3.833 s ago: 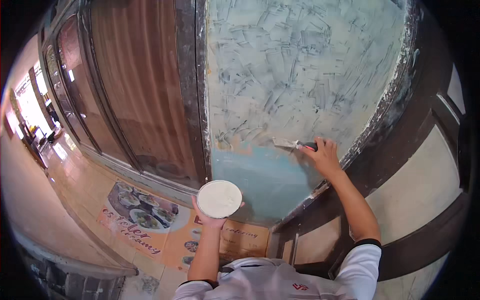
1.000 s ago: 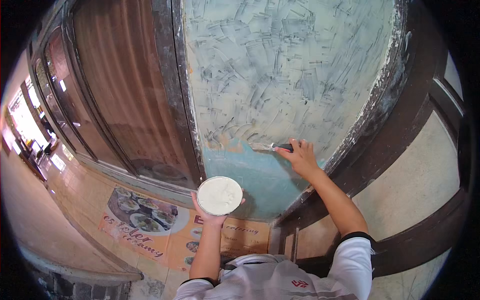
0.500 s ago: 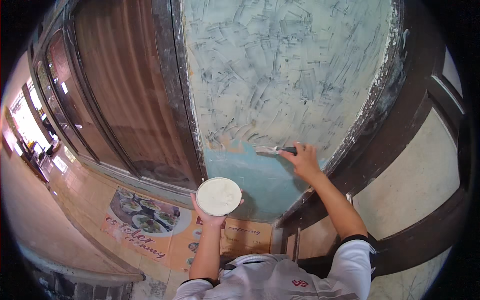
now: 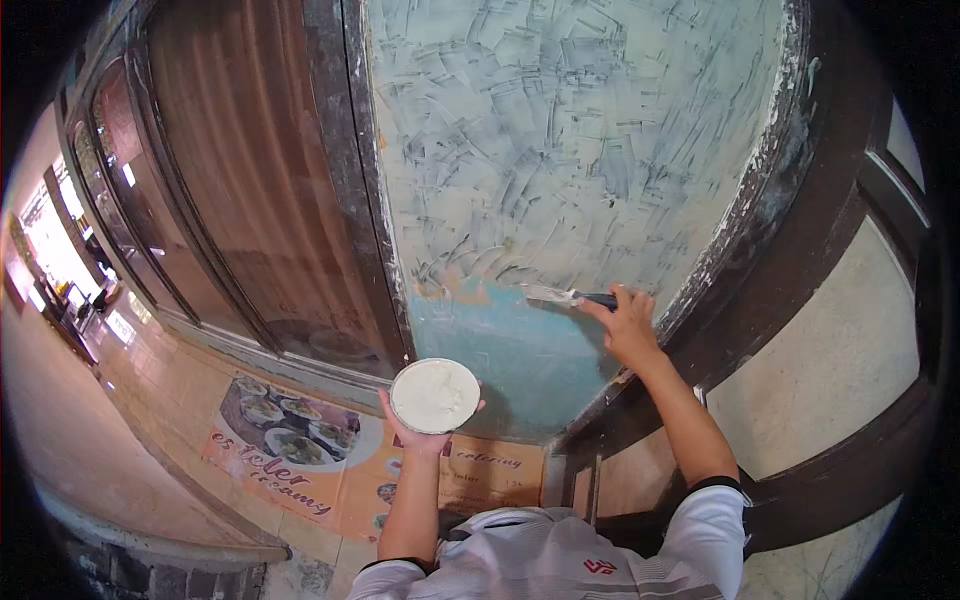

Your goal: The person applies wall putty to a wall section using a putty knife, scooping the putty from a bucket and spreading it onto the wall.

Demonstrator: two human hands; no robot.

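My left hand (image 4: 421, 436) is wrapped round a round tub of white putty (image 4: 436, 394) from below, its open top facing up. In my right hand (image 4: 631, 325) is the dark handle of a putty knife (image 4: 567, 296). The knife's blade points left and lies against the wall panel (image 4: 560, 150), close to the edge between the smeared white coat and the bare blue part (image 4: 500, 360). Streaky strokes of putty cover the panel above the blade. The tub is below and to the left of the knife, apart from the wall.
A dark wooden frame (image 4: 362, 170) with a brown curtained pane (image 4: 235, 170) borders the panel at left. Dark wood with pale panels (image 4: 825, 350) rises at right. On the tiled floor lies an orange printed banner (image 4: 300, 470). A low ledge (image 4: 180, 530) is at lower left.
My right hand and the putty knife have moved a little to the right along the wall. The tub in my left hand has stayed nearly in place.
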